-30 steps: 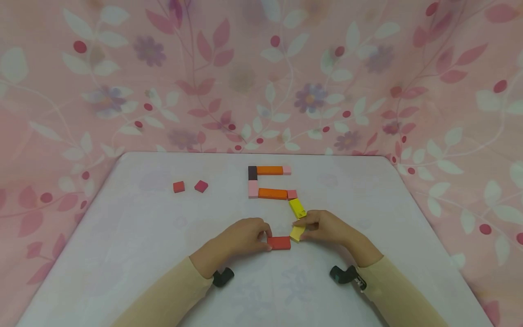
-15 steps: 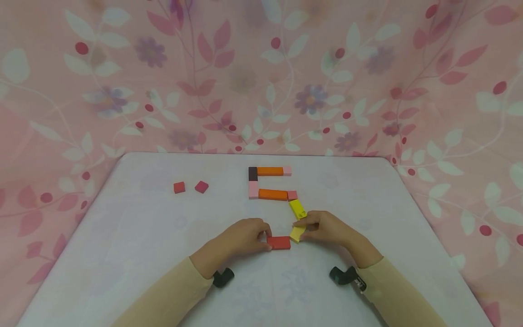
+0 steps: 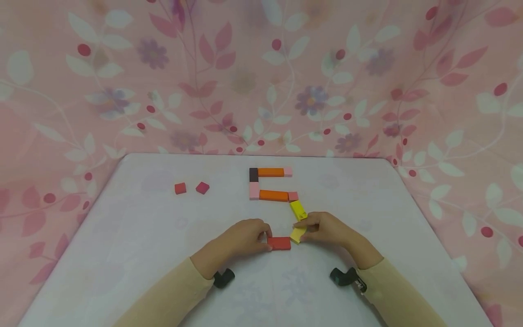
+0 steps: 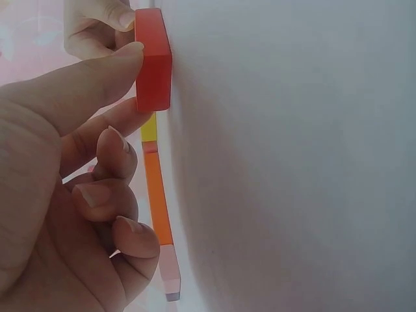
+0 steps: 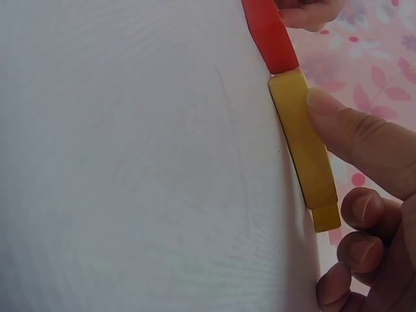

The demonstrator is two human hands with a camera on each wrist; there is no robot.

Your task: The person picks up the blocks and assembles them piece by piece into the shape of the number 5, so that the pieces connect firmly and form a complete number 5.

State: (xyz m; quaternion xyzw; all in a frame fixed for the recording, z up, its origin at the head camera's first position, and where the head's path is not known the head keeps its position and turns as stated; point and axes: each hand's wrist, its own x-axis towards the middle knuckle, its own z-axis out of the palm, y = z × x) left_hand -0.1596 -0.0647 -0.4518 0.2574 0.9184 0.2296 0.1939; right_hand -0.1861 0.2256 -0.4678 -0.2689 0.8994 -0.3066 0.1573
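My left hand [image 3: 247,236] pinches the left end of a red block [image 3: 279,243] between thumb and index finger, the other fingers curled loosely. With thumb and fingertips my right hand [image 3: 328,228] holds a yellow block [image 3: 297,234], which slants off the red block's right end. In the right wrist view the red block and the yellow block [image 5: 304,140] meet end to end. Beyond that a second yellow block [image 3: 298,210] leads up to a small pink block [image 3: 293,196]. An orange block [image 3: 273,195] continues the line leftward.
A pink block [image 3: 254,190], a dark block [image 3: 254,174], another orange block [image 3: 271,172] and a light pink block [image 3: 288,171] complete the upper bend. Two loose red blocks, one squarish [image 3: 180,188] and one turned cornerwise [image 3: 202,187], lie at left on the white table [image 3: 135,236].
The head view has shifted very slightly. Both hands and the blocks otherwise hold the same places.
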